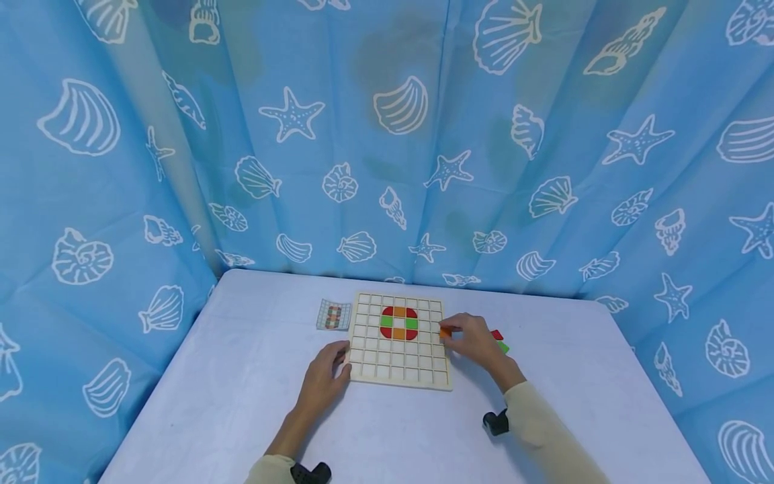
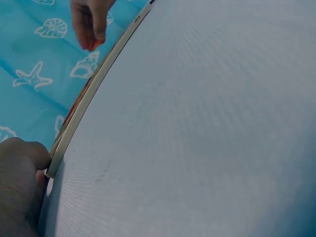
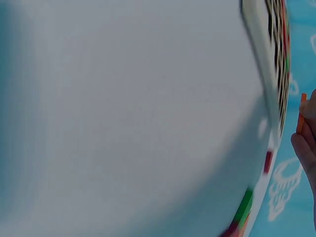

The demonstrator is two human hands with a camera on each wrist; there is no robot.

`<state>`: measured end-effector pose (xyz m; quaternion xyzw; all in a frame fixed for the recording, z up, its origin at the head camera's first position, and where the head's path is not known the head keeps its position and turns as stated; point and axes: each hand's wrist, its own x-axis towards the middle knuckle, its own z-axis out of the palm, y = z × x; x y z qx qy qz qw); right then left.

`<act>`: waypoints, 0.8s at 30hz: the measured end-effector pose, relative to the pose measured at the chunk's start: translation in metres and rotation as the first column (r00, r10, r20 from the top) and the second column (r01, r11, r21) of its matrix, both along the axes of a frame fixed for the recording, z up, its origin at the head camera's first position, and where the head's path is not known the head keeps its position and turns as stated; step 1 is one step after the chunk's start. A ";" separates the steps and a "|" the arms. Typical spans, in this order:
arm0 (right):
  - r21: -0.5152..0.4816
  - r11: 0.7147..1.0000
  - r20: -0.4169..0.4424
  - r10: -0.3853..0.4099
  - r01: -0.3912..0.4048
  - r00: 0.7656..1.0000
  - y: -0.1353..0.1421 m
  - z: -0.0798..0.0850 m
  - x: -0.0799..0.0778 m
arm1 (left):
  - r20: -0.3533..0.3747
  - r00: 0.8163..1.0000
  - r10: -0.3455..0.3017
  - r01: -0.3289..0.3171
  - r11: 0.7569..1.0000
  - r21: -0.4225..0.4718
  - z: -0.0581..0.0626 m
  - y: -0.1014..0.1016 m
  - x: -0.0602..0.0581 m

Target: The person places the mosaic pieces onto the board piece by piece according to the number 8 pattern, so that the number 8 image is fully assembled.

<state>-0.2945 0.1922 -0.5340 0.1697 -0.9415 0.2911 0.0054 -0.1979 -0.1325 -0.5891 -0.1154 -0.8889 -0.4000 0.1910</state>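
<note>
A pale wooden grid board [image 1: 399, 370] lies on the table, with red, orange and green tiles [image 1: 387, 322] forming a rounded ring around one bare square. My left hand [image 1: 326, 375] grips the board's left edge near the front corner; the left wrist view shows the thumb [image 2: 38, 154] against that corner. Over the board's right edge, my right hand [image 1: 474, 338] pinches an orange tile [image 3: 301, 114] between thumb and fingers, raised off the board. A small printed pattern card [image 1: 334, 315] lies left of the board and pictures a similar coloured shape.
Loose red [image 1: 497, 334] and green tiles [image 1: 504, 347] lie on the table right of the board, partly hidden behind my right hand. The white-covered table [image 1: 242, 376] ends at a blue shell-print curtain [image 1: 363, 168] at the back and sides.
</note>
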 end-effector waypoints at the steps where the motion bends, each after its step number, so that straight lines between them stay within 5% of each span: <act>1: -0.005 1.000 0.004 0.008 -0.008 1.000 -0.005 0.001 0.001 | -0.004 1.000 -0.001 0.001 1.000 -0.003 0.000 0.000 0.000; 19: 0.042 0.982 0.001 0.182 -0.182 0.983 -0.080 -0.002 0.013 | 0.005 1.000 0.001 -0.001 1.000 0.012 0.000 0.000 -0.001; 24: 0.075 0.981 0.006 0.176 -0.176 0.984 -0.088 -0.003 0.015 | 0.031 0.999 -0.005 0.004 1.000 0.027 0.000 0.000 -0.001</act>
